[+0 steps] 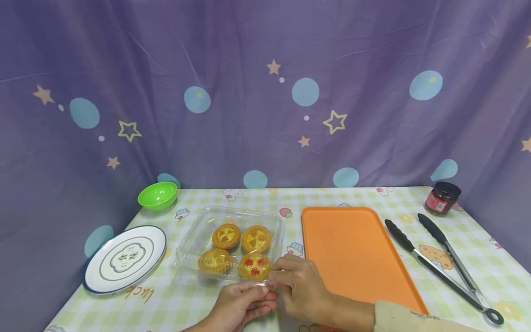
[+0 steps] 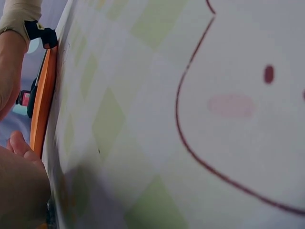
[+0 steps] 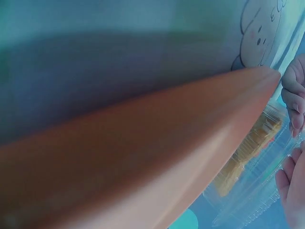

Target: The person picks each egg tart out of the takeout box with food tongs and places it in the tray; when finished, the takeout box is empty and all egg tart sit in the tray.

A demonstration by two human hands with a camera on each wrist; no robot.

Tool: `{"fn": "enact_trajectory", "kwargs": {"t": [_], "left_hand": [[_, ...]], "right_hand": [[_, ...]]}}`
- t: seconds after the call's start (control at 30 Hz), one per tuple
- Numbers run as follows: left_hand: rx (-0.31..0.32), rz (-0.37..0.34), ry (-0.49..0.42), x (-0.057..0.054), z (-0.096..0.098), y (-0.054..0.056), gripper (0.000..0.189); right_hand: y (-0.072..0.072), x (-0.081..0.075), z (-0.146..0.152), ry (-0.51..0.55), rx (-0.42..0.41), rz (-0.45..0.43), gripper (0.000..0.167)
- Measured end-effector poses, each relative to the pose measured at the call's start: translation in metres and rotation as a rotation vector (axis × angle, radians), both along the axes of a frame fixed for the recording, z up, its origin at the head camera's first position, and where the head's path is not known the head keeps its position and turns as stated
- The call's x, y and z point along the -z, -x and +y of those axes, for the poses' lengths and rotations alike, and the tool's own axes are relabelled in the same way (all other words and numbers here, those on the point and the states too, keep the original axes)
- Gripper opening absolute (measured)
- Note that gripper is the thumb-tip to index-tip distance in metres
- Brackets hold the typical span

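Observation:
A clear plastic clamshell box (image 1: pixel 192 233) stands left of centre on the table, its lid lying over several round golden tarts (image 1: pixel 226 236). One tart at the front right has red pieces on top (image 1: pixel 255 266). Both hands meet at the box's front right corner. My left hand (image 1: pixel 242 302) pinches the front rim, thumb above and fingers beneath. Beside it, my right hand (image 1: pixel 304 288) has its thumb and curled forefinger pinching the corner of the rim. In the right wrist view, the box (image 3: pixel 255 183) and fingers of both hands show past the tray edge.
Right of the box lies an orange tray (image 1: pixel 344 249), partly under the right forearm. Black-tipped tongs (image 1: pixel 450 272) lie spread beyond it, near a dark-lidded jar (image 1: pixel 442 198). To the left are a white plate (image 1: pixel 124 258) and a green bowl (image 1: pixel 158 195). A purple curtain (image 1: pixel 265 92) hangs behind.

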State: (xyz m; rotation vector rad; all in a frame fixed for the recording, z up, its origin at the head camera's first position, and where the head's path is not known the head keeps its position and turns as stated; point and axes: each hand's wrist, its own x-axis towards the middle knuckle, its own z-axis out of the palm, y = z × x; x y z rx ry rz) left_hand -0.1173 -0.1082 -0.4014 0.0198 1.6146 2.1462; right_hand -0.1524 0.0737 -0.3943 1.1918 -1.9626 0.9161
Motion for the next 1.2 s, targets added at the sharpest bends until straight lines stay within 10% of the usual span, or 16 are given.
{"fn": "enact_trajectory", "kwargs": {"t": [0.47, 1.2], "left_hand": [[-0.041, 0.006, 0.123, 0.008, 0.003, -0.002, 0.028], [0.064, -0.067, -0.056, -0.002, -0.004, 0.000, 0.051]], "right_hand": [[0.001, -0.021, -0.011, 0.038, -0.032, 0.075, 0.032], [0.025, -0.074, 0.002, 0.220, -0.082, -0.297, 0.011]]}}
